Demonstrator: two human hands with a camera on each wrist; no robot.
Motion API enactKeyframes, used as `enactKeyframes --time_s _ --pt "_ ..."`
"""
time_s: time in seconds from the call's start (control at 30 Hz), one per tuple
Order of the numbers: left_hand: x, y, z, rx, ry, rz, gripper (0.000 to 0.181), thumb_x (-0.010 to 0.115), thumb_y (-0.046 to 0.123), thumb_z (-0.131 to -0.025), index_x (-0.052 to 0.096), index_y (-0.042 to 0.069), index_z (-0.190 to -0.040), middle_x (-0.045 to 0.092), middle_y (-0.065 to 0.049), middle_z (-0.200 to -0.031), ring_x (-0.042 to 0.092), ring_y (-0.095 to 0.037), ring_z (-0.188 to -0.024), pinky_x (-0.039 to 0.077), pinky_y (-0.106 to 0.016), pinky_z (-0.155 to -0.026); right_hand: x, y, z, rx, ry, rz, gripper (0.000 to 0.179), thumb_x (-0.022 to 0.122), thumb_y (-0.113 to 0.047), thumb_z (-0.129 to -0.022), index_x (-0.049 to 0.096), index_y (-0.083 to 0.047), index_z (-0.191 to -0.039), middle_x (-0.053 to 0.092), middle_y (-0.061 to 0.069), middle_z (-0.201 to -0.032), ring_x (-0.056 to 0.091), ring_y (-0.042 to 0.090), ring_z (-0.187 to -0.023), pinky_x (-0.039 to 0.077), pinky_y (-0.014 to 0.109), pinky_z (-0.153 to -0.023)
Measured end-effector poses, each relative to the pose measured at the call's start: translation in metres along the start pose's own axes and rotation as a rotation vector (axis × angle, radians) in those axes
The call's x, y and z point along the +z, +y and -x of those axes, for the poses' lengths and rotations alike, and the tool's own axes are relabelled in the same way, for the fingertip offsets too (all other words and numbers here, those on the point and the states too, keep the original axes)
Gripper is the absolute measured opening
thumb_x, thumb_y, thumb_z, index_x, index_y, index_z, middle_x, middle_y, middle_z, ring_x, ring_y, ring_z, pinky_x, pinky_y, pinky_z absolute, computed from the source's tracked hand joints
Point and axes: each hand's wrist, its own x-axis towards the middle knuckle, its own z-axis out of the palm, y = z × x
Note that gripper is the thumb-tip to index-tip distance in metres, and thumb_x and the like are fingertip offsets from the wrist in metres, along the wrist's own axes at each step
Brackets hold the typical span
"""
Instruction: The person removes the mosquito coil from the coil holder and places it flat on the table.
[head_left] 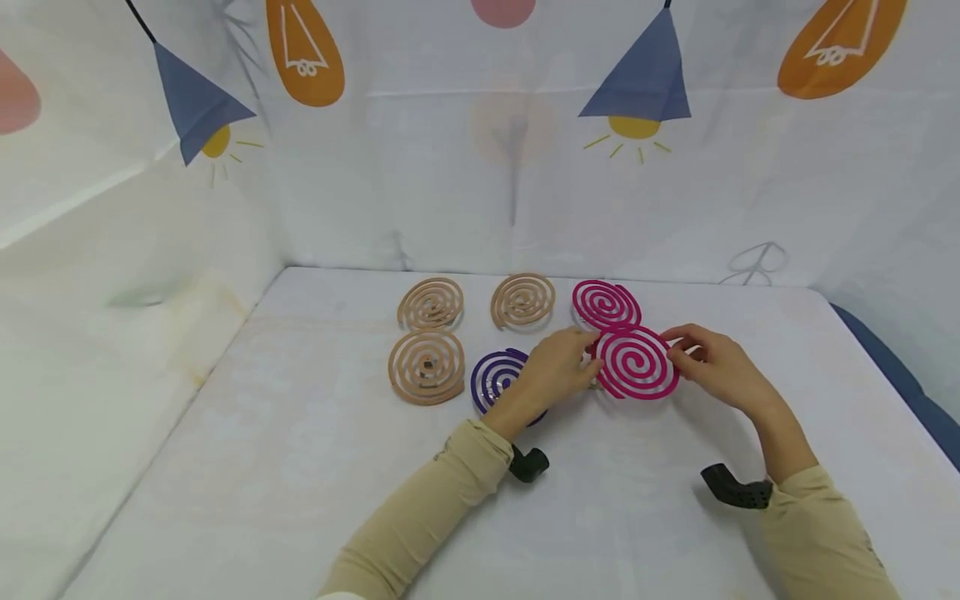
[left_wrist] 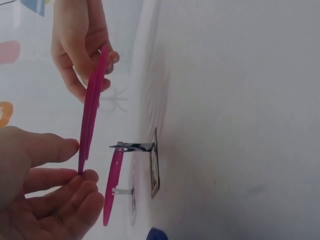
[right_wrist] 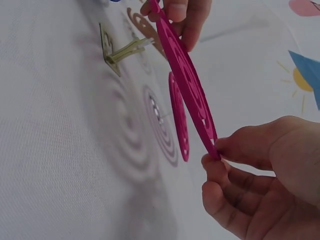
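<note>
Left hand point(head_left: 557, 367) and right hand point(head_left: 718, 367) pinch opposite edges of this pink coil point(right_wrist: 186, 84), higher than the metal stand point(left_wrist: 154, 165), probably so it won't flop.

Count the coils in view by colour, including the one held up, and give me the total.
Tan coils: 3
Pink coils: 2
Purple coil: 1
Total: 6
</note>
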Motion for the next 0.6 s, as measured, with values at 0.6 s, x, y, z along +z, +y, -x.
enactKeyframes --time_s 0.6 --pt "0.012 0.018 -0.005 -0.009 0.015 -0.115 0.043 0.062 0.030 -0.090 0.058 0.014 -0.130 0.066 0.004 -0.102 0.061 -0.010 -0.094 0.050 -0.022 -0.071 -0.009 0.006 0.002 0.071 -0.031 0.039 0.033 0.050 -0.019 -0.097 0.051 0.000 -0.124 0.061 0.023 -0.106 0.059 0.025 -0.083 0.048 0.027 -0.060"
